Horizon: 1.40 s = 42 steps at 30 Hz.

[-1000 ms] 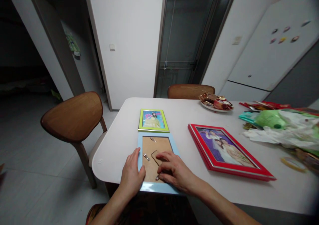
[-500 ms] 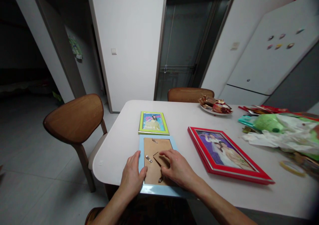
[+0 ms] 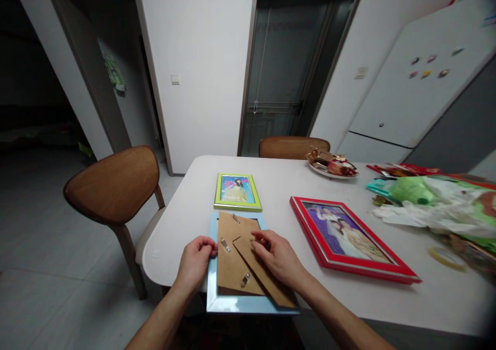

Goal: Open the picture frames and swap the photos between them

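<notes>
A light-blue picture frame [image 3: 230,304] lies face down at the table's near edge. Its brown backing board [image 3: 228,265] sits askew in the frame, with metal clips and a fold-out stand flap [image 3: 267,283] on it. At the frame's left side my left hand [image 3: 196,261] has its fingers curled closed on the edge. My right hand [image 3: 278,257] is bent over the board, its fingers closed around the stand flap area; the exact grip is partly hidden. Just beyond lies a lime-green framed photo [image 3: 237,207]. To the right rests a red framed photo [image 3: 329,259].
A plate [image 3: 333,173] with wrapped items stands at the back. Green and white plastic packaging [image 3: 418,200] and a roll of tape [image 3: 447,259] lie on the right. Wooden chairs stand at the left [image 3: 116,185] and far side [image 3: 294,147].
The backing board has shifted and tilted within the blue frame, its flap now standing out on the right. My left hand has moved from the board to the frame's left edge and curled its fingers.
</notes>
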{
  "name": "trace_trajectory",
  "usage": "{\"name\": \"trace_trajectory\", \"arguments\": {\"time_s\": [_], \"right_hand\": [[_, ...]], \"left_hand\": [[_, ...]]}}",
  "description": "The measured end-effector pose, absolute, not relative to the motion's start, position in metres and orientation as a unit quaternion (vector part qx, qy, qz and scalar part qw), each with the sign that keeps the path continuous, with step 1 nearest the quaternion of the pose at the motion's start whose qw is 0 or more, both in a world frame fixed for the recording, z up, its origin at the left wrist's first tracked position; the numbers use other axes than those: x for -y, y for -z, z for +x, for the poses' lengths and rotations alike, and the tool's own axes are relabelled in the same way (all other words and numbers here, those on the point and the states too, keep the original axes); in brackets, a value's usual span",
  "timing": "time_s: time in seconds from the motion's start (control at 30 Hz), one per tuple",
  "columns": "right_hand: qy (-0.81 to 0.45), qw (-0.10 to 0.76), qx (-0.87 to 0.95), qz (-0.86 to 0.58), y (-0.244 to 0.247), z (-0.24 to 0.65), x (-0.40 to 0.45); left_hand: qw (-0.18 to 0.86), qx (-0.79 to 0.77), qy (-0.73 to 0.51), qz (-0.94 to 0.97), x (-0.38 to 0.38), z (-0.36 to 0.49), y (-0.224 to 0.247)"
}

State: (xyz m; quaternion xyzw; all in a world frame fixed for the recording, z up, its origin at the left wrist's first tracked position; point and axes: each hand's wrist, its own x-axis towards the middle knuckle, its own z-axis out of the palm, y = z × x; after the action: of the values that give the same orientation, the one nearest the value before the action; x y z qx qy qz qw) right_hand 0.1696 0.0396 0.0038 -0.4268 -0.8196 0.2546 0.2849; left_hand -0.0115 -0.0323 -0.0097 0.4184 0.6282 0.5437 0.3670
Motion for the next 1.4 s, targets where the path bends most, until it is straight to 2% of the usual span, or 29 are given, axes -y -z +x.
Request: {"name": "trace_trajectory", "arguments": {"time_s": [0.27, 0.5, 0.7, 0.93, 1.2, 1.4], "right_hand": [[-0.24, 0.318, 0.806, -0.437, 0.012, 0.17, -0.041], [-0.24, 0.307, 0.807, -0.444, 0.013, 0.174, -0.047], [-0.225, 0.327, 0.8, -0.449, 0.019, 0.171, -0.045], [-0.187, 0.305, 0.809, -0.466, 0.027, 0.184, -0.055], [-0.159, 0.238, 0.828, -0.483, 0.029, 0.19, -0.05], [-0.154, 0.239, 0.83, -0.479, 0.023, 0.186, -0.047]], "left_hand": [[0.409, -0.61, -0.556, 0.391, 0.027, -0.003, 0.013], [0.434, -0.599, -0.553, 0.384, 0.026, -0.008, 0.008], [0.444, -0.609, -0.52, 0.401, 0.024, 0.002, 0.002], [0.443, -0.619, -0.515, 0.394, 0.024, -0.001, 0.0], [0.434, -0.62, -0.536, 0.375, 0.025, 0.0, -0.007], [0.434, -0.615, -0.544, 0.371, 0.025, 0.007, -0.013]]}}
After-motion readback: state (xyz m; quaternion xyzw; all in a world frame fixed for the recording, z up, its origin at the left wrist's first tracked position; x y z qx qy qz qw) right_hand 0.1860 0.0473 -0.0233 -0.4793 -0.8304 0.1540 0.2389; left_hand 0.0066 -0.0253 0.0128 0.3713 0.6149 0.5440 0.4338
